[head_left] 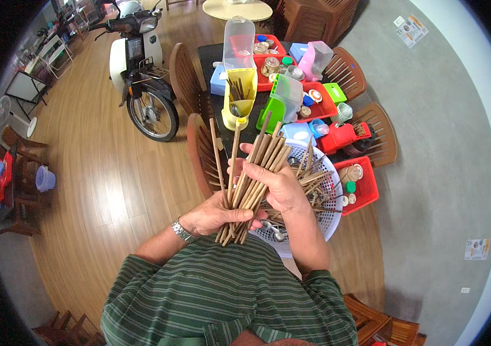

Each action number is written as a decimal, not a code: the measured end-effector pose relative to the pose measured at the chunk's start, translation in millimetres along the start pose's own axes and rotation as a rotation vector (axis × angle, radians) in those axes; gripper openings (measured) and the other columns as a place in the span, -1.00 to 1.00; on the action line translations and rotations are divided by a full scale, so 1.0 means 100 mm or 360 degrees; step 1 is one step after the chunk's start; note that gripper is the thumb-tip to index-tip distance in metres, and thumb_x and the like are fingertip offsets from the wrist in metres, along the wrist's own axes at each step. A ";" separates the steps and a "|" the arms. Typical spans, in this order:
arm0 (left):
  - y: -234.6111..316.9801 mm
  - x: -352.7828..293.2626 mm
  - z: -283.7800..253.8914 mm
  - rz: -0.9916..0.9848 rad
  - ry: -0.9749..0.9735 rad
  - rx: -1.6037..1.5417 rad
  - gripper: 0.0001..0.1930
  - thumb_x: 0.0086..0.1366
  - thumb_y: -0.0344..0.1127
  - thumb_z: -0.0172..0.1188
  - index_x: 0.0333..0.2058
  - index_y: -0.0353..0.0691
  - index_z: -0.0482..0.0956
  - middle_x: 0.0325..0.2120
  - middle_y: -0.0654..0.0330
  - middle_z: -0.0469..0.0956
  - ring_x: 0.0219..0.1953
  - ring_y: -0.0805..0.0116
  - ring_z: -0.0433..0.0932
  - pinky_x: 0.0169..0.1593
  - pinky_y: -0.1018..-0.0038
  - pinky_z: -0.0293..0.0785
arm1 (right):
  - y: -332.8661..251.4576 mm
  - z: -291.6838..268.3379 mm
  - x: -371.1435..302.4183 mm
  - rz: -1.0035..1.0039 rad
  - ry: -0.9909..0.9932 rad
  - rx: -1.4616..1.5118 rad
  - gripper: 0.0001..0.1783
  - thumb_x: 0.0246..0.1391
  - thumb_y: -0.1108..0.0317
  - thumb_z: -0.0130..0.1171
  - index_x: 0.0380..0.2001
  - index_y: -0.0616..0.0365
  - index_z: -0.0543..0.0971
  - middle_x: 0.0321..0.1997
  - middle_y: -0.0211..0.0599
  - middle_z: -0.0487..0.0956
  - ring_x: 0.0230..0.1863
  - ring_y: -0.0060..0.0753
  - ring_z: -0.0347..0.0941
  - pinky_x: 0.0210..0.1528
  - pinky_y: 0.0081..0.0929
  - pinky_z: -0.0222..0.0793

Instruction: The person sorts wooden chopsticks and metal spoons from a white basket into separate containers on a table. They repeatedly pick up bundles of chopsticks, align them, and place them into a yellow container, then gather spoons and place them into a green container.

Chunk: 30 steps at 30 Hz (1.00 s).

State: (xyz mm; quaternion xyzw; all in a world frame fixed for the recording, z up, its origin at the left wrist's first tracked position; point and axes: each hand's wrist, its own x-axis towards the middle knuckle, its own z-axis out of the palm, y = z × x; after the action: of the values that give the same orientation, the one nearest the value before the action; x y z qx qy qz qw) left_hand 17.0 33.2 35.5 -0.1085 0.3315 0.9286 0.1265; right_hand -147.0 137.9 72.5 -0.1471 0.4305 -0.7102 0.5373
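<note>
A thick bundle of brown wooden chopsticks (264, 157) is held in front of my chest, slanting up and away. My right hand (280, 185) wraps round its upper part, thumb across the front. Lower down, my left hand (214, 214), with a watch on its wrist, grips the bundle's near ends between thumb and fingers. Two chopsticks there stand apart, leaning left. Beside my right forearm, a white perforated basket (335, 214) holds more loose chopsticks and metal spoons (274, 232). Beyond my hands stands a yellow utensil holder (248, 111) with its clear lid up and some chopsticks inside.
The dark table (214, 55) carries a green utensil holder (274, 109), a pink one (310, 68), a red one (338, 137), and red trays (366, 199) of jars. Wooden chairs (190, 81) flank it. A motorbike (141, 75) stands at the far left.
</note>
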 end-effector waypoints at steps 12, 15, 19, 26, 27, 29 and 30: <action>-0.10 0.01 0.05 0.0037 -0.0020 0.0098 -0.65 0.30 -0.39 0.38 0.02 -0.28 0.53 -0.28 0.06 0.67 -0.29 0.26 0.68 -0.20 0.34 0.66 | -0.03 -0.04 -0.10 -0.0016 -0.0341 0.0091 -0.36 0.17 0.56 0.30 0.31 0.27 0.37 0.22 -0.11 0.57 0.26 -0.21 0.49 0.32 -0.22 0.40; -0.09 0.02 0.06 0.0170 -0.0042 0.0179 -0.73 0.33 -0.37 0.37 -0.06 -0.29 0.56 -0.33 0.11 0.67 -0.40 0.37 0.64 -0.31 0.42 0.62 | -0.06 -0.08 -0.10 -0.0108 -0.0237 -0.0197 -0.16 0.13 0.57 0.32 0.43 0.25 0.18 0.35 0.09 0.43 0.34 -0.04 0.41 0.35 -0.13 0.39; -0.09 0.00 0.08 0.0242 -0.0009 0.0276 -0.76 0.34 -0.32 0.37 -0.12 -0.29 0.56 -0.36 0.15 0.65 -0.44 0.42 0.60 -0.34 0.45 0.58 | -0.09 -0.08 -0.08 -0.0463 0.0067 -0.0303 -0.21 0.07 0.51 0.42 0.34 0.26 0.29 0.20 -0.11 0.51 0.20 -0.24 0.48 0.27 -0.28 0.39; -0.05 -0.05 0.13 0.0279 0.0060 0.0449 -0.71 0.34 -0.28 0.38 -0.09 -0.27 0.52 -0.36 0.16 0.62 -0.41 0.42 0.60 -0.35 0.47 0.57 | -0.33 0.14 -0.36 -0.1390 0.0933 -0.1539 -0.50 -0.05 0.44 0.56 -0.04 0.29 0.58 -0.27 -0.41 0.53 -0.32 -0.64 0.40 -0.32 -0.55 0.33; -0.05 -0.05 0.15 0.0272 0.0083 0.0476 -0.72 0.34 -0.29 0.37 -0.10 -0.27 0.52 -0.36 0.17 0.62 -0.41 0.42 0.60 -0.34 0.47 0.57 | -0.33 0.20 -0.40 -0.1205 0.0903 -0.1563 -0.52 -0.05 0.44 0.57 -0.06 0.27 0.60 -0.38 -0.50 0.51 -0.41 -0.71 0.36 -0.40 -0.61 0.28; -0.04 -0.05 0.18 0.0258 0.0113 0.0534 -0.74 0.36 -0.30 0.35 -0.10 -0.28 0.52 -0.36 0.18 0.61 -0.40 0.43 0.60 -0.33 0.47 0.58 | -0.33 0.29 -0.37 -0.1116 0.0929 -0.1754 -0.65 -0.02 0.36 0.57 -0.21 0.26 0.65 -0.66 -0.66 0.41 -0.62 -0.80 0.22 -0.60 -0.64 0.13; -0.04 -0.04 0.21 0.0276 0.0143 0.0562 -0.76 0.36 -0.31 0.35 -0.12 -0.27 0.52 -0.38 0.22 0.60 -0.41 0.47 0.58 -0.33 0.49 0.57 | -0.34 0.31 -0.37 -0.1046 0.0954 -0.1810 -0.64 -0.02 0.30 0.57 -0.25 0.25 0.65 -0.68 -0.55 0.42 -0.65 -0.72 0.25 -0.61 -0.58 0.17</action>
State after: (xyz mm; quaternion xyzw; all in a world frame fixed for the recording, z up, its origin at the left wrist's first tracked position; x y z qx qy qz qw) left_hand 19.9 49.0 49.8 -0.0970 0.5027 0.8577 0.0483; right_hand -133.5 158.1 126.2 -0.3248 0.7960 -0.5108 -0.0050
